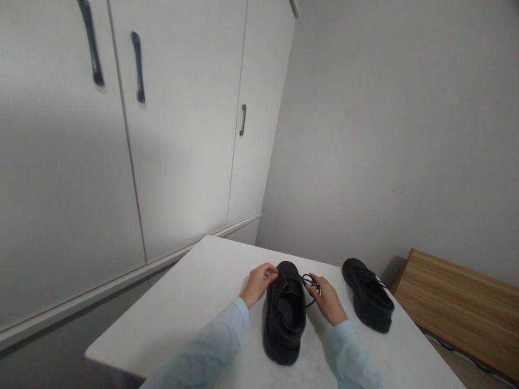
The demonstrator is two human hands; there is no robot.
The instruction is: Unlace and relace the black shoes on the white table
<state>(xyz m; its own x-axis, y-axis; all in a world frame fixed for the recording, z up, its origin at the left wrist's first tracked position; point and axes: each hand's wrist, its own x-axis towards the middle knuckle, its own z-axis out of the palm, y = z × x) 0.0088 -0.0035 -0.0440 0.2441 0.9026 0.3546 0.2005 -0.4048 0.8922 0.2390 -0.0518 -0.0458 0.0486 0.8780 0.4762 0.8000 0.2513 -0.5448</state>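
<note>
A black shoe [284, 324] stands upright on the white table [194, 302], its toe pointing away from me and its opening facing up. At its left side, my left hand [259, 282] pinches the edge of the shoe's upper near the lacing. On the other side, my right hand [325, 298] has its fingers closed on a black shoelace [310, 281], which loops out beside the shoe. A second black shoe [368, 297], with laces across its front, rests apart to the right near the table's edge.
White cabinet doors [182, 135] with dark handles [138, 67] rise on the left, beyond the table. A grey wall [389, 135] stands behind. To the right is a wooden-topped surface [462, 308], with a dark cable [458, 354] along its near edge.
</note>
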